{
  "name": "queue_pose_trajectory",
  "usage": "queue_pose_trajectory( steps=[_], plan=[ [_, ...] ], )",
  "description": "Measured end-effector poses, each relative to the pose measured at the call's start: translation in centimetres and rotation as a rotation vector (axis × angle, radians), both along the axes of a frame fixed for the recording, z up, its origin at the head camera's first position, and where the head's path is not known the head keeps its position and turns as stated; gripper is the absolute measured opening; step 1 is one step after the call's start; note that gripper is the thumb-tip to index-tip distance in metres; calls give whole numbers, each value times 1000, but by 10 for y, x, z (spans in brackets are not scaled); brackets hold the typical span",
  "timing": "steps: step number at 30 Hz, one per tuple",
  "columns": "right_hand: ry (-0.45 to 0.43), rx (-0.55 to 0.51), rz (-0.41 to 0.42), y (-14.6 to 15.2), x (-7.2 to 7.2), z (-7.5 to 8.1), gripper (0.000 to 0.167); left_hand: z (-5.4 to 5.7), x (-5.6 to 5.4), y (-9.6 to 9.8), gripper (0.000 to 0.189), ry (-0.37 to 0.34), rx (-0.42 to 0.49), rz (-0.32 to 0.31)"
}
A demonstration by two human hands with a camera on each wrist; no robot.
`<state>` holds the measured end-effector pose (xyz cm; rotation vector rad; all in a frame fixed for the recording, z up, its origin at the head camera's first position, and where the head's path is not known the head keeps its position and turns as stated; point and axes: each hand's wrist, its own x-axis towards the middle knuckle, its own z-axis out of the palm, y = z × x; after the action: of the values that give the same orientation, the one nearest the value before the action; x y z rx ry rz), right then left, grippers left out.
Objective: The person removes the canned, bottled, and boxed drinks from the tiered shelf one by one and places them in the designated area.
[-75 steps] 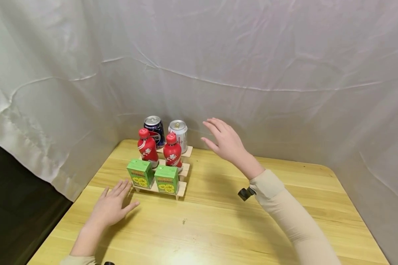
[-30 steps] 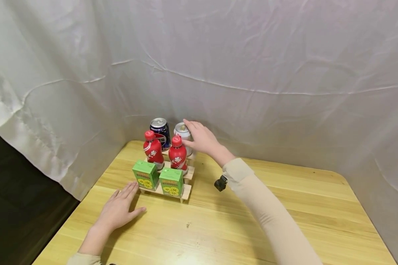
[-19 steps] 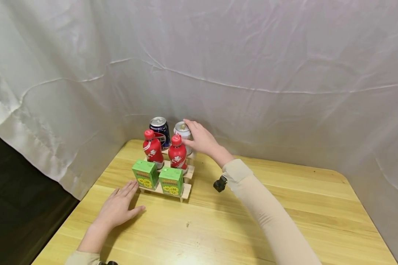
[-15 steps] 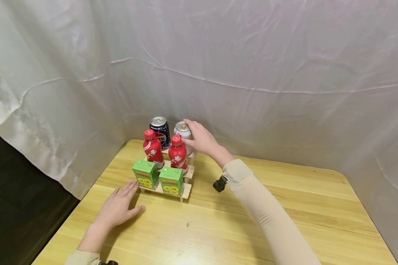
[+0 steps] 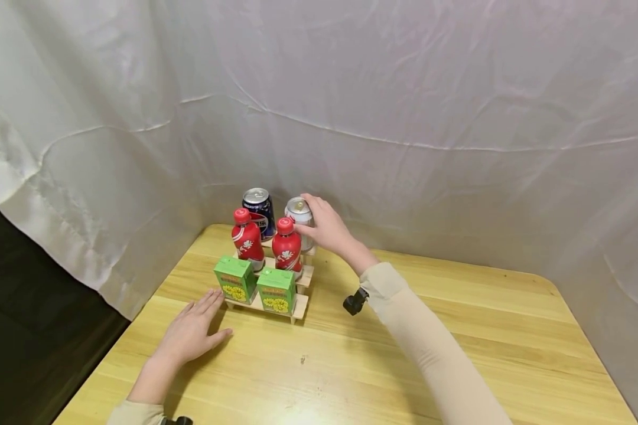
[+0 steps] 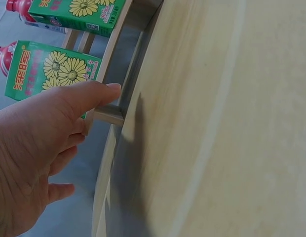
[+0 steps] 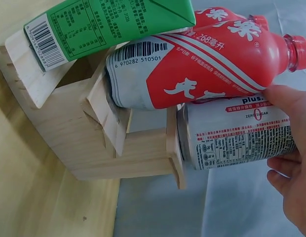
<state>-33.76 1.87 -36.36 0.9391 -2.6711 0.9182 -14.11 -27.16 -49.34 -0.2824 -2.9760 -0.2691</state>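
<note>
Right hand point(image 5: 329, 227) grips white can point(image 5: 299, 213): best upright, clear of right bottle point(image 5: 287, 249). Left hand point(image 5: 188, 332), fingers extended, beside rack point(image 5: 301, 305).

On the rack point(image 5: 300, 307), two cartons point(image 5: 276, 291) stand in front, two bottles point(image 5: 287, 248) behind them, two cans point(image 5: 257, 203) at the back

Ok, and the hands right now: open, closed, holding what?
Left hand: open, holding nothing, beside the wooden rack.
Right hand: closed round the white can, holding it.
</note>
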Motion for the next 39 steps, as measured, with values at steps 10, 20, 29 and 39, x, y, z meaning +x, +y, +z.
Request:
queue_pose_trajectory(
  steps=[10,20,29,39],
  plan=[
    [-1,-40,-70,20,9,3,80,-1,-1,0,80,-11,18,4],
    [59,-20,-98,56,18,11,79,-1,-4,1,79,-10,27,8],
    [122,-12,-114,97,35,10,77,2,-4,3,78,-13,27,9],
    [178,7,-160,145,57,-7,79,2,-4,4,79,-14,34,7]
  ],
)
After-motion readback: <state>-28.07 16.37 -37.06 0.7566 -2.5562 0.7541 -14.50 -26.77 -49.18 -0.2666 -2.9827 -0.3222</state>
